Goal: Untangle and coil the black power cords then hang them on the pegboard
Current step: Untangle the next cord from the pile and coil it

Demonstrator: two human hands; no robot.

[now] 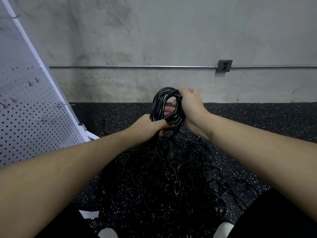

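**Above the floor tangle: one coil in hand, pegboard to the left**

Item 1. Coil (165, 107) of black power cord, several loops gathered into an upright oval, held in the air in front of the concrete wall (154, 40). Its lower end trails down toward the floor, so the cord is probably not yet fully wound.

Item 2. Left hand (149, 125), fingers curled round the bottom of the coil. Judged purpose: clamping the gathered loops so they do not spring apart.

Item 3. Right hand (190, 103), wrapped over the top right of the coil, thumb up and fingers showing through the loop's opening. Judged purpose: laying on the next turn or tightening the bundle.

Item 4. Loose cords (175, 169), a spread black tangle on the speckled rubber floor (257, 121) directly below the hands. Individual cords cannot be separated by eye against the dark surface. A good share of the untangling appears still to be done.

Item 5. Pegboard (25, 126), white, perforated, leaning at the left. Small hooks (60, 104) stand out from it; none visible carries a cord. It sits near the left arm, so a finished coil could be hung without a change of position.

Item 6. Outlet box (224, 66) on a metal conduit (128, 67) running along the wall, nothing plugged in as far as can be seen.
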